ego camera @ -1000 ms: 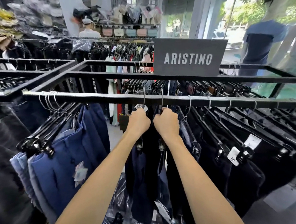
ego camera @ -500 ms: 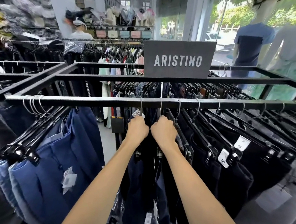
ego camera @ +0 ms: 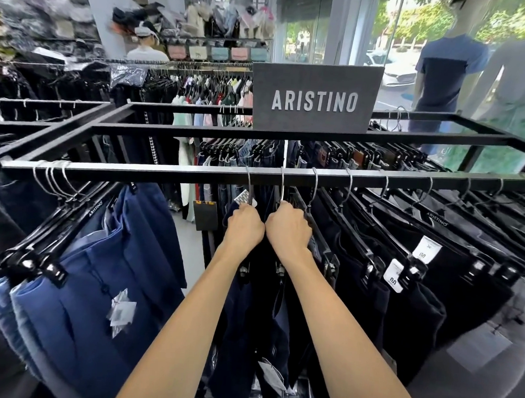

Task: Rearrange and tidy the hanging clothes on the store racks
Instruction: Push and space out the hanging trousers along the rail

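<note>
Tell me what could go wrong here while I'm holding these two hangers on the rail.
Both hands, left hand and right hand, grip neighbouring hangers under the rail; sliding them may pinch fingers between them. The paper tag beside the left hook could tear. Pushing right could crowd the black trousers.

navy trousers [ego camera: 240, 321] | hanging on clip hangers | black rail [ego camera: 163, 172]

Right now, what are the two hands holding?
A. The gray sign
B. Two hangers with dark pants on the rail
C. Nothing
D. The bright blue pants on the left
B. The left hand and right hand are each closed on a hanger under the rail, with dark pants hanging below them.
</note>
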Demonstrator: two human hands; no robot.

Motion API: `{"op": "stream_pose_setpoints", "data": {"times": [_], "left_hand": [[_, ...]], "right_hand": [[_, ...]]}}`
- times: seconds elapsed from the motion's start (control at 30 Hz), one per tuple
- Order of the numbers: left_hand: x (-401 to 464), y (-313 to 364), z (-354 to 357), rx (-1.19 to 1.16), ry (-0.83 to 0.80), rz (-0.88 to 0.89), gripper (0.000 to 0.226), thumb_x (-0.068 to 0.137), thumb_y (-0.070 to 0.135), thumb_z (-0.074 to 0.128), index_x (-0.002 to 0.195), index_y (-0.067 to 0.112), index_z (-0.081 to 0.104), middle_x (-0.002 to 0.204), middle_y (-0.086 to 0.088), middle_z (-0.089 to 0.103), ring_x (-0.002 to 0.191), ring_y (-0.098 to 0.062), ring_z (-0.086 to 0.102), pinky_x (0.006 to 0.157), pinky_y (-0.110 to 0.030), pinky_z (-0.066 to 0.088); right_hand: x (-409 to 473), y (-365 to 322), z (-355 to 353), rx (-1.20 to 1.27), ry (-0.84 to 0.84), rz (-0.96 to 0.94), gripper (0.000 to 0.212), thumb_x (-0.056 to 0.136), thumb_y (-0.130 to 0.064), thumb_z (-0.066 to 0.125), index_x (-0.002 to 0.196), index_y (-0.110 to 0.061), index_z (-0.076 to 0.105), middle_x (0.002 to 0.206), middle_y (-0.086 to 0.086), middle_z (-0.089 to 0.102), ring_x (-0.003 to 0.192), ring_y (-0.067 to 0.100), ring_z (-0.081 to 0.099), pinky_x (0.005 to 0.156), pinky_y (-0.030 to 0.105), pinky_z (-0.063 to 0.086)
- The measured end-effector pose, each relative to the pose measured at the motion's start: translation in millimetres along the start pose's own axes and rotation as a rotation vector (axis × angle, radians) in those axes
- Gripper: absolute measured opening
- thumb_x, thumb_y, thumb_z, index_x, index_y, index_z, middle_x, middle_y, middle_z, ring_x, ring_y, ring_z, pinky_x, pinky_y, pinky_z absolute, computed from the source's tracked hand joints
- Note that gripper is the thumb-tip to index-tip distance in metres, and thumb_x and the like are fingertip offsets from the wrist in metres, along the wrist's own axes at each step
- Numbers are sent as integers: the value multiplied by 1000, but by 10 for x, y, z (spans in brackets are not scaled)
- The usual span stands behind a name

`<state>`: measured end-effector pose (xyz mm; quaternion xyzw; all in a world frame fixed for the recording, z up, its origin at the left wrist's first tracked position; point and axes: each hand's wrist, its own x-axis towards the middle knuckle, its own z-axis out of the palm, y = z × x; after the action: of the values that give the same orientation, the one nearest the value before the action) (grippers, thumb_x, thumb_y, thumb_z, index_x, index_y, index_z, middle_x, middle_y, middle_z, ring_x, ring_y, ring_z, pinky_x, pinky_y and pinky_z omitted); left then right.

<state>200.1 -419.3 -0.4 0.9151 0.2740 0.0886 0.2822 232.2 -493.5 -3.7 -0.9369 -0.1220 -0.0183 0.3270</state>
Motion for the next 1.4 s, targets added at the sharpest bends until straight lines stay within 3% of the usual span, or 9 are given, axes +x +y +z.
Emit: {"op": "stream_pose_setpoints", "data": {"times": [0.23, 0.47, 0.57, 0.67, 0.87, 1.03, 1.2, 1.4], "left_hand": [[30, -29, 34, 22, -37, -36, 44, 95, 3, 37, 137, -8, 32, 134, -30, 44, 123, -44, 45, 96, -41, 40], [11, 57, 57, 30, 8, 55, 30, 96, 3, 38, 123, -8, 45, 122, -28, 55, 115, -43, 51, 83, -38, 41], [35, 42, 61, -5, 10, 25, 31, 93, 1, 38, 122, -8, 45, 121, -28, 53, 113, -44, 51, 81, -39, 40], [59, -3, 78, -34, 17, -29, 32, 91, 1, 37, 121, -7, 45, 122, -28, 51, 112, -43, 50, 80, -37, 38], [82, 16, 81, -50, 8, -58, 38, 91, 1, 36, 128, -7, 42, 129, -29, 45, 118, -44, 45, 92, -41, 39], [87, -10, 62, -60, 8, -82, 41, 90, 1, 36, 130, -6, 41, 128, -28, 45, 117, -45, 47, 91, -39, 42], [91, -56, 69, -90, -6, -91, 41, 86, 3, 34, 125, -3, 43, 123, -27, 47, 108, -45, 55, 89, -50, 53], [50, -24, 80, -14, 17, -74, 38, 91, 1, 34, 128, -5, 38, 128, -27, 46, 117, -43, 45, 92, -42, 45]], "right_hand": [[-10, 40, -39, -9, -7, -10, 35, 96, -12, 41, 128, -7, 54, 126, 20, 59, 115, 40, 57, 87, 42, 44], [33, 71, -55, 7, -16, -18, 37, 97, -13, 42, 133, -8, 52, 124, 19, 61, 113, 39, 59, 84, 42, 46], [33, 78, -63, -1, -21, -23, 37, 98, -13, 41, 133, -8, 52, 125, 19, 61, 113, 39, 59, 80, 39, 43], [21, 73, -71, 2, -30, -17, 39, 97, -13, 41, 135, -9, 51, 128, 19, 59, 115, 40, 57, 87, 42, 45], [34, 81, -66, 8, -28, -14, 40, 97, -13, 41, 135, -10, 52, 128, 18, 60, 116, 40, 58, 89, 43, 45], [35, 77, -55, 5, -25, -27, 39, 97, -13, 41, 134, -10, 52, 127, 19, 60, 115, 40, 58, 88, 42, 45], [27, 82, -44, 1, -14, -48, 39, 96, -12, 42, 134, -10, 52, 124, 18, 62, 113, 40, 58, 85, 41, 45], [58, 120, -35, -6, -7, -51, 38, 98, -13, 42, 134, -11, 52, 122, 17, 63, 112, 39, 59, 84, 42, 45]]}}
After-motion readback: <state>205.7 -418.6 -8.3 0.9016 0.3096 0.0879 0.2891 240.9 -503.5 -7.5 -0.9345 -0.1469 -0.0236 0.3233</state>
